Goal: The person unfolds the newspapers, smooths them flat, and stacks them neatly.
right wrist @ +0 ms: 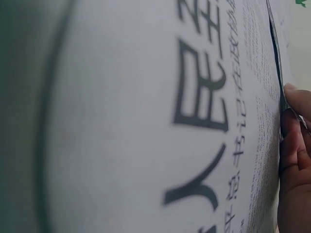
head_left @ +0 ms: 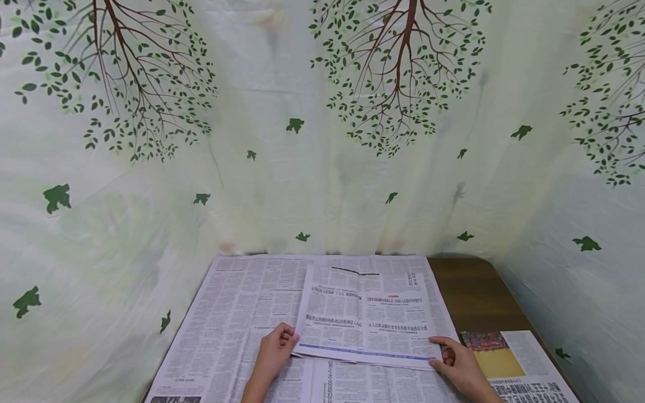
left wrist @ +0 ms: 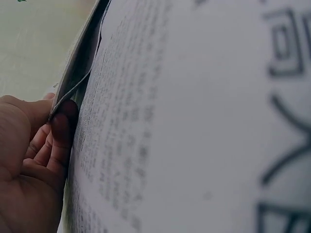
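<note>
In the head view a folded newspaper (head_left: 363,319) with a blue line along its near edge lies over larger spread newspaper sheets (head_left: 242,302). My left hand (head_left: 274,350) pinches its near left corner, and my right hand (head_left: 456,364) pinches the near right corner. The left wrist view shows the left thumb on top of the paper edge and the curled fingers (left wrist: 60,136) beneath it. From the right wrist, the thumb (right wrist: 297,99) and fingers likewise take the edge between them, slightly lifted off the sheets below.
A brown wooden table (head_left: 468,291) shows at the back right. Another newspaper with a colour photo (head_left: 491,355) lies at the right, beside the right hand. A pale curtain (head_left: 322,184) printed with trees and leaves hangs behind the table and along both sides.
</note>
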`<state>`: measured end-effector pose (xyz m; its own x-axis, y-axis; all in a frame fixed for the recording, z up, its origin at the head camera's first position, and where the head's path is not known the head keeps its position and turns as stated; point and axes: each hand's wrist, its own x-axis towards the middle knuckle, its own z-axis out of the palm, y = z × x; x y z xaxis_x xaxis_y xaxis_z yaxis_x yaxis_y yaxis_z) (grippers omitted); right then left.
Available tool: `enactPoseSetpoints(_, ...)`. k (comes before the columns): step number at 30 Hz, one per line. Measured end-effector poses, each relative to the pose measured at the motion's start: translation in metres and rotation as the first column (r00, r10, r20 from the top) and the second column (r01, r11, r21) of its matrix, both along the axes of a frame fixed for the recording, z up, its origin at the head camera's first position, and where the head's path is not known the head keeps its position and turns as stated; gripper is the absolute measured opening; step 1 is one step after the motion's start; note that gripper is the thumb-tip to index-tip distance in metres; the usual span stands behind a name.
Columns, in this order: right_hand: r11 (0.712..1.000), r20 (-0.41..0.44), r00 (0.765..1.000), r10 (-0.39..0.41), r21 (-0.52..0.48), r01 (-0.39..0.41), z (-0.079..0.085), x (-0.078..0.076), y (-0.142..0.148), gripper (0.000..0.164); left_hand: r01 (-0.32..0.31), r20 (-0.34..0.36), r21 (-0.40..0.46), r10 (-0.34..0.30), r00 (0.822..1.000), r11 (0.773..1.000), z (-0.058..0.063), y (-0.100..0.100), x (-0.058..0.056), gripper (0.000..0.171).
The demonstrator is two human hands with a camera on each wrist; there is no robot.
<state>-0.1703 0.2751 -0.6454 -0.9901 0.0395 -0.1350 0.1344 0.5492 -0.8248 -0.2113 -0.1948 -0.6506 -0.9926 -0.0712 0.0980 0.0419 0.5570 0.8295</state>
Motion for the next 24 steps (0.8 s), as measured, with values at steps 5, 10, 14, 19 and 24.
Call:
enactPoseSetpoints(5, 1.000, 0.026, 1.000, -0.008, -0.007, 0.008, -0.002, -0.001, 0.002, 0.050, -0.033, 0.038, 0.079, 0.031, 0.999, 0.996, 0.001, -0.001, 0.000, 0.013)
enactPoseSetpoints(10, 1.000, 0.033, 0.999, 0.006, -0.031, -0.005, -0.001, 0.000, 0.002, 0.050, -0.074, 0.126, 0.147, 0.055, 0.990, 0.986, 0.000, -0.004, -0.002, 0.017)
enactPoseSetpoints(14, 0.996, 0.024, 0.998, 0.056, -0.065, -0.055, -0.001, -0.001, 0.005, 0.050, -0.045, 0.116, 0.174, 0.025, 0.993, 0.984, -0.001, -0.007, -0.002, 0.018)
enactPoseSetpoints(19, 0.988, 0.003, 0.992, 0.123, -0.095, -0.122, -0.003, -0.003, 0.011, 0.054, 0.017, 0.116, 0.280, -0.051, 0.992, 0.960, -0.001, -0.010, -0.001, 0.019)
enactPoseSetpoints(24, 0.980, 0.006, 0.988, 0.154, -0.129, -0.152, -0.004, -0.004, 0.016, 0.058, 0.092, 0.134, 0.357, -0.149, 0.980, 0.930, 0.001, -0.014, 0.003, 0.022)
